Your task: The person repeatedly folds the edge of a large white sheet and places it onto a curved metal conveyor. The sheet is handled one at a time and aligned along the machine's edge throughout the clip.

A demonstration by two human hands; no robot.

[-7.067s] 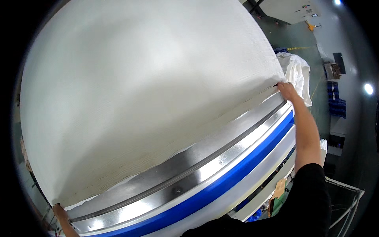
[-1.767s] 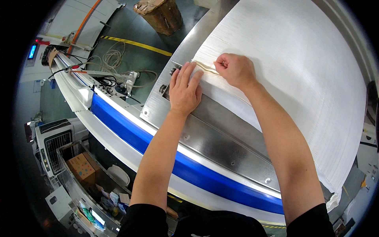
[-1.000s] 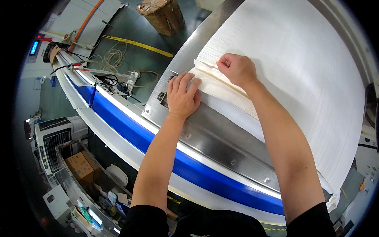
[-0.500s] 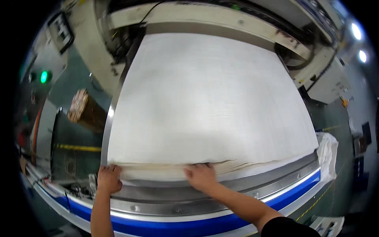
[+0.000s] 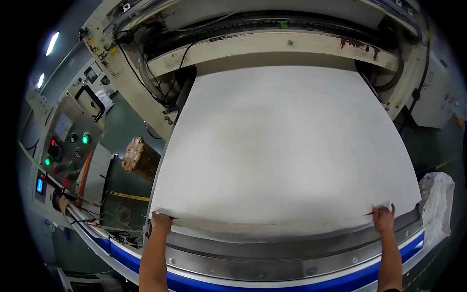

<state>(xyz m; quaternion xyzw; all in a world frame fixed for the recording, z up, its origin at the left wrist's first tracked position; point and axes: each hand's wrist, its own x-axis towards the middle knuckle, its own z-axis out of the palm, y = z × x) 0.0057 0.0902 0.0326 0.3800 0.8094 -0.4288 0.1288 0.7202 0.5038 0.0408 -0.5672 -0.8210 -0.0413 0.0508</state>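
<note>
White sheet, broad and pliable, spread flat over a metal table; clock positions are read from its centre, with 12 o'clock at the far edge. Its surface is matt and finely ribbed, and its outline is bowed by the lens. Along 6 o'clock a cream-toned margin runs between the hands, slightly wavy, with a thin whiter layer showing beneath it. The table's near ledge, also at 6 o'clock, is smooth grey metal studded with round fasteners; a glossy blue band curves along its outer side.

Left hand, at 8 o'clock: fingers curled narrow over the sheet's near edge close to the corner, a small dark gap showing beside them; the fingertips are hidden. Right hand, at 4 o'clock: likewise closed down on the near edge, with one digit raised.

Surroundings: at 12 o'clock, a cream-painted beam, rigid and chipped, spans the far end. At 9 o'clock stands a brown wrapped block with a crinkled top, and farther out a metal control panel with lit green buttons. Between 3 and 4 o'clock hangs crumpled white material.
</note>
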